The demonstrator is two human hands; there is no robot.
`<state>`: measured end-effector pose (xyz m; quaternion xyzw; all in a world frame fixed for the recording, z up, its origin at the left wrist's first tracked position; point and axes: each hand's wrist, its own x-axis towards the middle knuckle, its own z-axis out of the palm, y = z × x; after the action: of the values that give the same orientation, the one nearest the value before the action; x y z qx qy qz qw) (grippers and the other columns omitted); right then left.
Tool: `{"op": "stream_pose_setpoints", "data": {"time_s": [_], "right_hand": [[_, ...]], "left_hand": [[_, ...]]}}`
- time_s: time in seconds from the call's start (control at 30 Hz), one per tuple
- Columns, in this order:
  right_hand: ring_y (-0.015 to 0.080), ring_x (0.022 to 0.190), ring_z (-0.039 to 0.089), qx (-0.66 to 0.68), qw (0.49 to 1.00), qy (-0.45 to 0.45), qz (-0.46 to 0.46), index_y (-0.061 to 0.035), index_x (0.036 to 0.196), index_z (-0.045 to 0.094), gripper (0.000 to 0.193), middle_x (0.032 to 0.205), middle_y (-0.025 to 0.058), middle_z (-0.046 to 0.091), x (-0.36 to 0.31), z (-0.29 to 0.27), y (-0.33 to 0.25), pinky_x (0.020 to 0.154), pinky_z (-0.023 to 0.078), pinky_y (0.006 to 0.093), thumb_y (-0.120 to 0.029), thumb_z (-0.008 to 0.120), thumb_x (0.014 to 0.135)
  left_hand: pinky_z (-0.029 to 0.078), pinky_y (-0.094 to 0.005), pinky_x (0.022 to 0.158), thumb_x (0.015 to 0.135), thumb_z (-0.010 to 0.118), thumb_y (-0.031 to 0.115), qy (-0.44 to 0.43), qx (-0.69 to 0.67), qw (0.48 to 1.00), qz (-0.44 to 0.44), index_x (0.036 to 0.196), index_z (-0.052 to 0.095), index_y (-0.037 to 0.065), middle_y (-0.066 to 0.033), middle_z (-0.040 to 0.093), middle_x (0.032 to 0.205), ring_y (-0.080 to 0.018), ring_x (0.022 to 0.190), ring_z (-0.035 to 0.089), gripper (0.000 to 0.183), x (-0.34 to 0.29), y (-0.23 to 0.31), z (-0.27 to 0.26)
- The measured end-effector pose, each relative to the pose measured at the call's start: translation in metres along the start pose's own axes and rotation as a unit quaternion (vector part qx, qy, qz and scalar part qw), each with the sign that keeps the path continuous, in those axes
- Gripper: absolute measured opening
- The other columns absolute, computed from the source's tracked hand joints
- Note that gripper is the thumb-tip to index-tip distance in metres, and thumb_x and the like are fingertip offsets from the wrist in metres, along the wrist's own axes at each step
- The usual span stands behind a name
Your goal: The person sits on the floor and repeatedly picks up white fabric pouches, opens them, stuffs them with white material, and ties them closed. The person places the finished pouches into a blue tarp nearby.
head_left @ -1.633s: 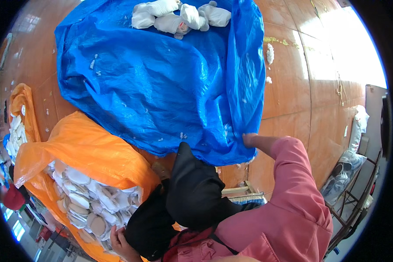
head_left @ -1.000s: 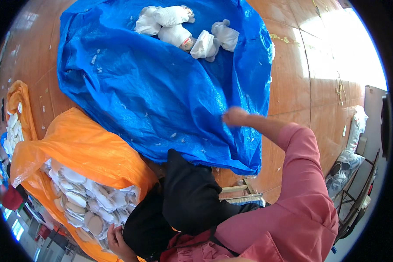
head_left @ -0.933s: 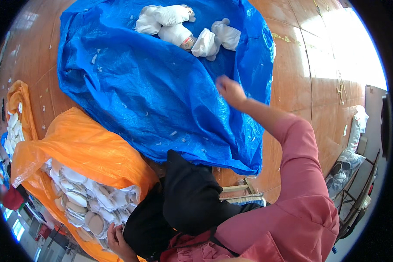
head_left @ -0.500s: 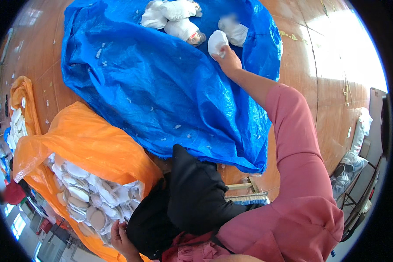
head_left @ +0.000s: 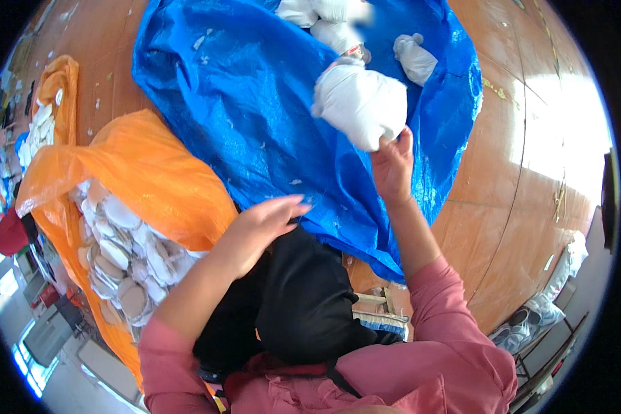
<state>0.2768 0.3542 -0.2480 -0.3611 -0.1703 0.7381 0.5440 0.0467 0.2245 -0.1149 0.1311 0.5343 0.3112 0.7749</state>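
Observation:
My right hand [head_left: 395, 165] pinches the lower corner of a plump white stuffed cloth piece [head_left: 361, 103], lifted above the blue tarp-like sack [head_left: 255, 117]. The piece is rounded, with small nubs at its left end. My left hand [head_left: 265, 224] is empty, its fingers stretched towards the right over my black-clad knee. On the blue sheet beyond lie more stuffed white pieces [head_left: 334, 34], partly cut off by the upper edge, and a single one [head_left: 415, 60] to their right.
At my left an orange woven sack [head_left: 159, 165] gapes, full of flat white oval pads [head_left: 127, 241]. Another orange sack [head_left: 63, 90] with white pieces stands farther left. A wooden stool frame [head_left: 374, 300] is beside my knee. Wrapped shoes [head_left: 528, 321] sit on a rack at right.
My right hand has drawn back towards me, bringing a white stuffed piece up and nearer. My left hand has left the orange sack's side and risen over my knee. The view has shifted slightly.

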Motion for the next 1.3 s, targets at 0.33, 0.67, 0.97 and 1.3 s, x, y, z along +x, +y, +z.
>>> {"op": "stream_pose_setpoints", "data": {"time_s": [0.33, 0.67, 0.97, 1.3], "right_hand": [[0.0187, 0.121, 0.057, -0.224, 0.927, -0.071, 0.292, -0.0054, 0.136, 0.052, 0.063, 0.129, 0.0061, 0.062, -0.106, -0.021, 0.066, 0.106, 0.043, 0.0353, 0.01, 0.071, 0.078], [0.0234, 0.123, 0.055, -0.116, 0.936, -0.189, 0.273, -0.0035, 0.143, 0.046, 0.072, 0.13, 0.0107, 0.059, -0.038, -0.023, 0.011, 0.107, 0.042, 0.0372, -0.035, 0.075, 0.084], [0.0207, 0.117, 0.056, -0.281, 0.868, -0.256, 0.319, -0.0045, 0.136, 0.051, 0.087, 0.123, 0.0074, 0.062, -0.026, -0.012, 0.005, 0.106, 0.042, 0.0345, -0.035, 0.091, 0.066], [0.0135, 0.097, 0.062, -0.343, 0.883, -0.199, 0.25, -0.0016, 0.126, 0.055, 0.066, 0.104, 0.0067, 0.066, -0.053, -0.009, 0.018, 0.084, 0.052, 0.0294, -0.032, 0.085, 0.076]], "left_hand": [[0.043, -0.0389, 0.104, 0.087, 0.075, 0.025, 0.061, -0.254, 0.957, 0.126, 0.136, 0.049, 0.008, -0.0073, 0.059, 0.131, -0.0214, 0.12, 0.056, 0.058, 0.09, -0.042, -0.009], [0.049, -0.0319, 0.093, 0.08, 0.08, 0.01, 0.097, 0.187, 0.973, 0.09, 0.12, 0.062, 0.002, -0.0077, 0.069, 0.114, -0.0178, 0.105, 0.064, 0.045, 0.078, -0.031, 0.005], [0.048, -0.0322, 0.096, 0.079, 0.084, 0.02, 0.078, 0.294, 0.945, 0.12, 0.131, 0.052, 0.001, -0.0096, 0.065, 0.12, -0.0195, 0.11, 0.062, 0.064, 0.08, -0.042, -0.003], [0.051, -0.0325, 0.087, 0.076, 0.086, 0.025, 0.087, 0.274, 0.956, 0.053, 0.121, 0.059, 0.001, -0.0108, 0.069, 0.11, -0.0203, 0.101, 0.066, 0.058, 0.079, -0.04, 0.006]]}}
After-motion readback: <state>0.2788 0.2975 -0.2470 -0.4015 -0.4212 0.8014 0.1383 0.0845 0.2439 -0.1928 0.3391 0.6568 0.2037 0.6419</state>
